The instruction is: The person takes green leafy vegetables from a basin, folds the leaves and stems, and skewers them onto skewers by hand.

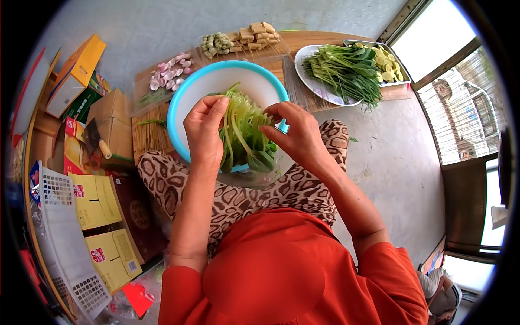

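Observation:
A white bowl with a turquoise rim (174,116) rests between my knees, with leafy greens (244,127) over and inside it. My left hand (206,127) is closed at the left side of the greens, thumb and forefinger pinched near the pale stems. From the right, my right hand (295,130) reaches to the same greens, its fingers curled and the tips on the stems. A piece of the turquoise rim shows through the gap in those fingers. Dark green leaves hang down towards my lap. The inside of the bowl is partly hidden by the greens.
Beyond the bowl are peeled shallots (169,75), cut beige sticks (259,34) and green pieces (216,44). A plate of long greens (342,70) and a tray of yellow-green slices (387,65) stand right. Left are boxes (97,200), a cleaver (96,138) and a white basket (59,233).

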{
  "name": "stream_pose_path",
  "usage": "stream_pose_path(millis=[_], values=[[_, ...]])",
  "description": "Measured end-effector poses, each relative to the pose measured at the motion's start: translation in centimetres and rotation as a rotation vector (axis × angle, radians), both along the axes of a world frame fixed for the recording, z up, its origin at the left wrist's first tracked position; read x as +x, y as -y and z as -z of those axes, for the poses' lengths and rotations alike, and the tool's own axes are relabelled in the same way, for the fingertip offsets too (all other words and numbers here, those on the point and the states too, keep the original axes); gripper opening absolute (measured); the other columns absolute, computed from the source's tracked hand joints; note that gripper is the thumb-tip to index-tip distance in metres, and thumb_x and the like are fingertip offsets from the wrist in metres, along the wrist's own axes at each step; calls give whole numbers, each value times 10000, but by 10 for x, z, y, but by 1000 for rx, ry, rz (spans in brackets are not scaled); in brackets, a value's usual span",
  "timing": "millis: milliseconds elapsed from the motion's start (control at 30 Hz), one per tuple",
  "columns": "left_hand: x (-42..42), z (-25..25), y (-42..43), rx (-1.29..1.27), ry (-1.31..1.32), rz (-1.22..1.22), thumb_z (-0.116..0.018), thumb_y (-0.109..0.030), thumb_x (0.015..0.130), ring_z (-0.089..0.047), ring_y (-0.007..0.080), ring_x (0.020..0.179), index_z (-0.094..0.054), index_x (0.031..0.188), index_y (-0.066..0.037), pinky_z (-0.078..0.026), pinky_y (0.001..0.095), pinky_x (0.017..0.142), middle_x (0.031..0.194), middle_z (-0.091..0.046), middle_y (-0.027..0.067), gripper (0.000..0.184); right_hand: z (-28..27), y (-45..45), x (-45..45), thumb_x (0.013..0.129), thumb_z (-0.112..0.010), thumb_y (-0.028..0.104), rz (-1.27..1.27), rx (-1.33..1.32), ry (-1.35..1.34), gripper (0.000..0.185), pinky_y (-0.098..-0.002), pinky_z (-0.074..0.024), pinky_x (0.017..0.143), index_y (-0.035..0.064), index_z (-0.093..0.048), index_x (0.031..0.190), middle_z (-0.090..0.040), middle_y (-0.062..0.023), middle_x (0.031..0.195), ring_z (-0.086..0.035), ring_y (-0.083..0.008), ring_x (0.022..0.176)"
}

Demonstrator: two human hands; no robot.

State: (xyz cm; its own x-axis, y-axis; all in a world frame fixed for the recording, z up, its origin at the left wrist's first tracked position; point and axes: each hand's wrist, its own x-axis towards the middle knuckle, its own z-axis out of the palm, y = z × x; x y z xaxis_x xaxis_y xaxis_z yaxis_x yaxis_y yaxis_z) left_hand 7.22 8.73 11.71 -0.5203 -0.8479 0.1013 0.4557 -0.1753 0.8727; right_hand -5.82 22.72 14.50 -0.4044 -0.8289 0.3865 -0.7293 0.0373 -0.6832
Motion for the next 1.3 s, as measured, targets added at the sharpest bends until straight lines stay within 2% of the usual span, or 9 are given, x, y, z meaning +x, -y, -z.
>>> stream_pose_path(millis=[300, 433, 533, 667, 700, 800, 1000, 1133, 1300], values=[[-1, 2, 1, -13, 3, -35, -637, -105, 890, -604, 98, 779, -634, 949, -3, -496, 233, 713, 894, -654, 38, 118, -1, -4, -1, 766, -714, 165, 23, -75, -10, 277, -385, -507, 682, 36, -596, 981, -633, -119, 903, -636, -308, 809], [1, 6, 9, 52, -38, -32, -645, -103, 885, -608, 104, 775, -630, 931, -10, -506, 237, 710, 885, -652, 39, 105, 0, -22, -13, 810, -656, 154, 8, 80, 4, 144, -392, -492, 626, 39, -595, 871, -634, -111, 756, -627, -305, 697], [2, 8, 10, 85, -60, 48, -621, -118, 905, -599, 104, 796, -625, 938, -20, -499, 248, 733, 886, -648, 30, 103, 4, -31, -19, 868, -616, 99, -84, 78, 179, 108, -327, -481, 617, 4, -631, 918, -624, -123, 752, -612, -227, 674], [-1, 0, 9, 59, -138, 389, -673, -318, 872, -591, 162, 957, -517, 1171, -35, -482, 303, 859, 1036, -618, 81, 440, -15, -42, -18, 907, -605, 126, -131, 137, 473, 129, -261, -421, 559, 7, -638, 945, -580, -32, 696, -504, -89, 620], [-1, 4, 12, -2, -86, 458, -713, -440, 805, -569, 201, 1042, -424, 1283, -31, -466, 341, 914, 1107, -594, 112, 692, -14, -43, -19, 916, -602, 136, -147, 128, 537, 138, -238, -390, 542, 6, -640, 944, -551, 0, 680, -452, -55, 613], [-5, 5, 5, -117, 20, 559, -822, -466, 665, -564, 218, 1069, -412, 1306, 0, -460, 355, 932, 1153, -589, 132, 892, -16, -48, -22, 901, -606, 124, -182, 64, 505, 133, -267, -424, 562, -3, -634, 933, -584, -30, 682, -510, -77, 628], [-9, -11, 3, -237, 186, 719, -856, -321, 646, -576, 218, 1057, -574, 1128, 21, -449, 333, 920, 1135, -615, 140, 655, -25, -54, -18, 860, -611, 119, -243, 16, 542, 129, -301, -442, 577, -4, -626, 897, -599, -76, 682, -534, -125, 620], [-13, -13, 1, -292, 141, 696, -796, -218, 721, -615, 236, 975, -597, 1004, -20, -303, 467, 1095, 990, -651, 129, 399, -21, -52, -19, 861, -621, 124, -270, -41, 569, 141, -304, -436, 566, -17, -619, 874, -593, -72, 676, -520, -111, 622], [-17, -9, -2, -298, 142, 652, -770, -188, 746, -613, 230, 958, -589, 972, -29, -314, 480, 1086, 950, -644, 116, 330, -16, -50, -23, 858, -630, 120, -262, -58, 578, 141, -307, -434, 563, -20, -612, 862, -589, -77, 673, -518, -116, 618]])
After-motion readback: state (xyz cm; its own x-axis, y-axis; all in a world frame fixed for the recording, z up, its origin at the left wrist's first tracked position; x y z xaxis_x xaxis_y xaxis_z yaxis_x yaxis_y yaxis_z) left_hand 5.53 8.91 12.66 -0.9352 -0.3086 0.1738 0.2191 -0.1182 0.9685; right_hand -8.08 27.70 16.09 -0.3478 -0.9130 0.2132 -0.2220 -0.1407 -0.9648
